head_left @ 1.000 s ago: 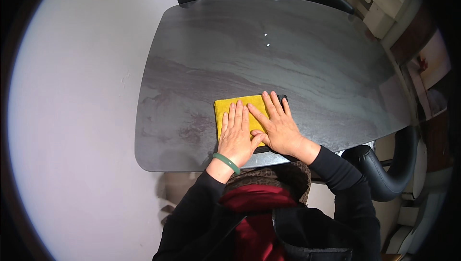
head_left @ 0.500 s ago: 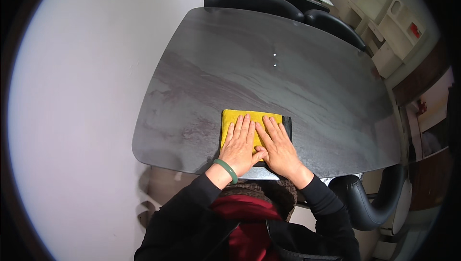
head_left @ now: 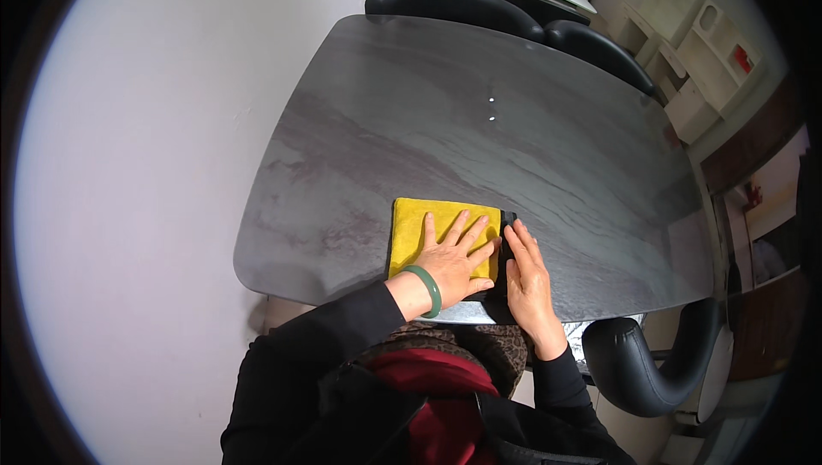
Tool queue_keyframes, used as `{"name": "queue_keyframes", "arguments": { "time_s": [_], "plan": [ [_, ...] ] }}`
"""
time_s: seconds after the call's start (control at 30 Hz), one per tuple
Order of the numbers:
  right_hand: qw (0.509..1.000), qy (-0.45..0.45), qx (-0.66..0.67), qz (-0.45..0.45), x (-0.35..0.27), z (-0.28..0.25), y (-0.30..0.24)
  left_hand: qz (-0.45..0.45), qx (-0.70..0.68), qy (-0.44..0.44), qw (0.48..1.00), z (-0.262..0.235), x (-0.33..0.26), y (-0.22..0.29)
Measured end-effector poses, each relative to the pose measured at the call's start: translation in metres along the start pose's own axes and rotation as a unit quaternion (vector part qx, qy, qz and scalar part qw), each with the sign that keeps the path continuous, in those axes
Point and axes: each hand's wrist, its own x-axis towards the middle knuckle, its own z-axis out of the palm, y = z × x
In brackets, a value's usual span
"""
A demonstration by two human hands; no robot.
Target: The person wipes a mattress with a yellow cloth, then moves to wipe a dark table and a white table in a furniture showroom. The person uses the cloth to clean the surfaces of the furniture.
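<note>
Near the front edge of the dark grey stone-look tabletop [head_left: 514,131], the left hand [head_left: 451,255] presses flat, fingers spread, on a folded yellow cloth [head_left: 428,217], the right hand [head_left: 528,281] open-fingered beside it, most of the surface seemingly unwiped.

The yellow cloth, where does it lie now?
In the head view, the yellow cloth lies flat on the dark table near its front edge, under the left hand, with the right hand beside it.

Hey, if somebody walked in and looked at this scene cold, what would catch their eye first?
The bright yellow cloth stands out first, lying flat near the closer edge of the dark grey table. The left hand, with a green bangle on its wrist, is spread flat on it, and the right hand lies flat at the cloth's right edge. Black chairs line the far side.
</note>
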Motion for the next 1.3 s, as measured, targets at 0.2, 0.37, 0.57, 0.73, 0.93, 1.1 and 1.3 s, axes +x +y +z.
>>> {"name": "queue_keyframes", "arguments": {
  "time_s": [0.2,0.37,0.57,0.73,0.93,1.1,1.3],
  "plan": [
    [0.999,0.033,0.0,0.032,-0.014,-0.002,0.009,0.009,-0.002,0.054,0.998,0.017,0.0,-0.005],
    [0.998,0.053,-0.008,0.024,-0.021,0.001,0.01,-0.033,-0.01,0.037,0.999,0.012,-0.024,-0.019],
    [0.998,0.052,0.02,0.019,-0.03,0.003,0.007,-0.2,0.042,0.095,0.974,0.003,-0.095,-0.083],
    [0.998,0.058,0.03,-0.001,-0.031,0.009,0.003,-0.319,0.05,0.105,0.941,0.0,-0.127,-0.131],
    [0.994,0.103,0.004,-0.024,-0.03,0.005,0.005,-0.364,0.046,0.089,0.926,-0.013,-0.104,-0.186],
    [0.991,0.133,-0.016,-0.02,-0.037,0.0,0.018,-0.413,0.039,0.091,0.905,-0.03,-0.069,-0.242],
    [0.986,0.166,-0.013,0.008,-0.039,-0.001,0.026,-0.479,0.013,0.082,0.874,-0.057,0.01,-0.28]
  ]
}}
